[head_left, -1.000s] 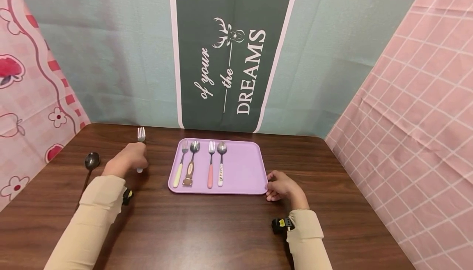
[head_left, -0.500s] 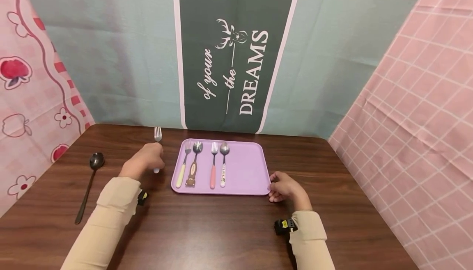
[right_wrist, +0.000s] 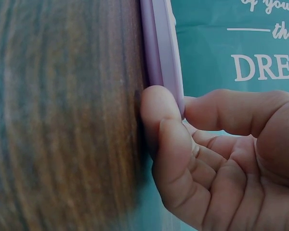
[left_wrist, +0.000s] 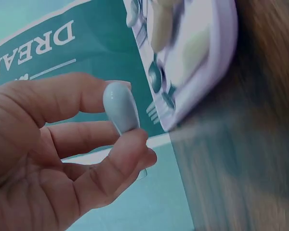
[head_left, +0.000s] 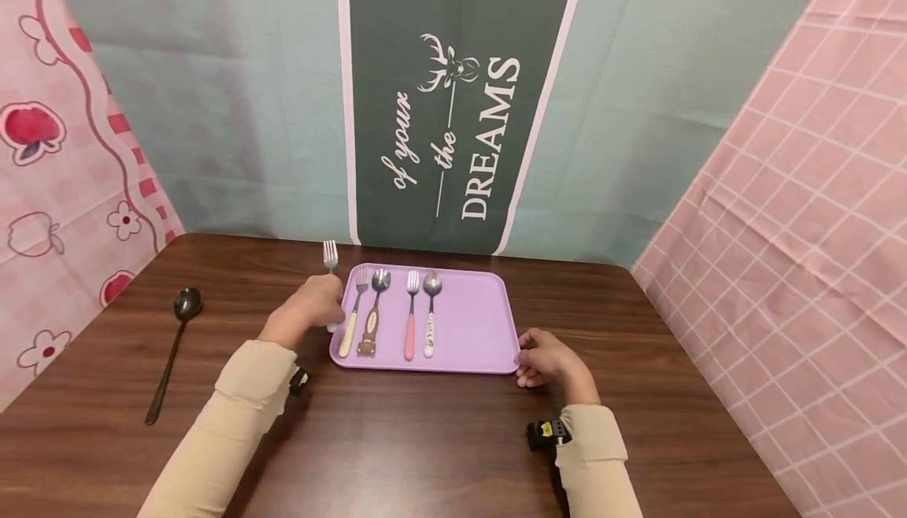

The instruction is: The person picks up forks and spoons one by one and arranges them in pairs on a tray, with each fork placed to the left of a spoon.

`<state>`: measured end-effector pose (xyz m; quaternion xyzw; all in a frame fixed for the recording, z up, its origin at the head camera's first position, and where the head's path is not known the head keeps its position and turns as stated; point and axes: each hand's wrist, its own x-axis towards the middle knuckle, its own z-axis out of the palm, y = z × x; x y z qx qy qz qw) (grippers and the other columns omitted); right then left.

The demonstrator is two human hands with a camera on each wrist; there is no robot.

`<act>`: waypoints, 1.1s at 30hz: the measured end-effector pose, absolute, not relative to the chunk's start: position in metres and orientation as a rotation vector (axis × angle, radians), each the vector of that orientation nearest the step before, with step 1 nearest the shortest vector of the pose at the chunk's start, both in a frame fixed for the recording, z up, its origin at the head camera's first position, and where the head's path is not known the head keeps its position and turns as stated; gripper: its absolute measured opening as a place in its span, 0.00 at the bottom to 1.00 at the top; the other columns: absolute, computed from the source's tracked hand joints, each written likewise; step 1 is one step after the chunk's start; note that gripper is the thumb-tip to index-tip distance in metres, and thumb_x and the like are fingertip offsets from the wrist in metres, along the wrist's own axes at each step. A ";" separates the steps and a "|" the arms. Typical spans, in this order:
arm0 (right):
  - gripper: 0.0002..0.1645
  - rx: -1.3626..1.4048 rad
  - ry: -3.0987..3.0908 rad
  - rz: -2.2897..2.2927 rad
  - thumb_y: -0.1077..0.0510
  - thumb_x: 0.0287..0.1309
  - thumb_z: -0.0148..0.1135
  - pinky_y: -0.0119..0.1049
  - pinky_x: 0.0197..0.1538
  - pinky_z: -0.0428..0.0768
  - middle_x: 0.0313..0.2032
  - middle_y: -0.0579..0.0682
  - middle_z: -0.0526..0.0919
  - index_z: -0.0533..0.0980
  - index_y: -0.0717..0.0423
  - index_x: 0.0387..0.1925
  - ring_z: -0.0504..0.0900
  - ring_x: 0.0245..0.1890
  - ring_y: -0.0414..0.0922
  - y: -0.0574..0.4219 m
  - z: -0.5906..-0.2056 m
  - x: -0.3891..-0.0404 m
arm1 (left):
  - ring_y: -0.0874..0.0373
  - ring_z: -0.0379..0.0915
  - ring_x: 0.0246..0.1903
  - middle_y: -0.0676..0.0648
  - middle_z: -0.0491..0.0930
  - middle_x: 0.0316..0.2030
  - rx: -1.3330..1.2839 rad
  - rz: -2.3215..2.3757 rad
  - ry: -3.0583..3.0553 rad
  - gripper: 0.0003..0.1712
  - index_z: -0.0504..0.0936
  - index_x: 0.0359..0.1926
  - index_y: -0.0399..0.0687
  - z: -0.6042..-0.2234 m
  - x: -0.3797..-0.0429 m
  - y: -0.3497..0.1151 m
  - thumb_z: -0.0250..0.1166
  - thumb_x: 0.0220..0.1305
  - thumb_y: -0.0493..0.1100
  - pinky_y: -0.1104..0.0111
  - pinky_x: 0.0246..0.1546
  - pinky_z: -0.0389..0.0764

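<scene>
My left hand [head_left: 306,309] pinches a fork [head_left: 330,254] by its pale handle, tines pointing away, at the left edge of the purple tray [head_left: 471,329]. In the left wrist view the rounded, light handle end [left_wrist: 120,107] sits between thumb and fingers. My right hand [head_left: 547,358] grips the tray's near right corner; the right wrist view has the rim [right_wrist: 166,53] between thumb and fingers. Lying on the tray are a yellow-handled fork [head_left: 349,333], a brown bear-handled spoon [head_left: 372,325], a pink-handled fork [head_left: 409,333] and a spoon with a white patterned handle [head_left: 429,333].
A long dark spoon [head_left: 170,353] lies on the wooden table [head_left: 411,447] at the left. Behind the table hangs a green and grey cloth [head_left: 283,109]. Pink cloths flank it, one fruit-patterned [head_left: 64,187] and one with a grid [head_left: 794,211].
My left hand has carried the fork rightwards from the open table to the tray's left edge. The right hand stays on the tray corner. The view has shifted slightly.
</scene>
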<state>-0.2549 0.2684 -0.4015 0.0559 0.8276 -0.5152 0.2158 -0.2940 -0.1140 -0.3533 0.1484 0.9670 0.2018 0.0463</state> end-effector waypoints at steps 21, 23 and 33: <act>0.15 0.139 2.300 -1.435 0.73 0.54 0.49 0.34 0.21 0.77 0.19 0.58 0.75 0.61 0.69 0.45 0.77 0.15 0.43 0.269 -0.404 -0.254 | 0.59 0.53 0.16 0.53 0.54 0.14 0.605 0.725 2.924 0.19 0.59 0.12 0.48 -0.368 -0.297 -0.058 0.62 0.38 0.30 0.70 0.16 0.57; 0.15 0.138 2.300 -1.434 0.73 0.55 0.49 0.34 0.21 0.77 0.20 0.58 0.75 0.61 0.69 0.45 0.77 0.15 0.43 0.269 -0.404 -0.254 | 0.59 0.53 0.17 0.52 0.54 0.14 0.606 0.737 2.931 0.18 0.59 0.13 0.48 -0.368 -0.296 -0.054 0.62 0.37 0.30 0.70 0.17 0.56; 0.15 0.143 2.304 -1.429 0.72 0.55 0.49 0.35 0.21 0.78 0.20 0.58 0.75 0.61 0.68 0.44 0.77 0.15 0.44 0.270 -0.404 -0.255 | 0.58 0.55 0.18 0.52 0.57 0.14 0.599 0.739 2.929 0.18 0.60 0.13 0.48 -0.372 -0.294 -0.031 0.63 0.37 0.31 0.69 0.18 0.58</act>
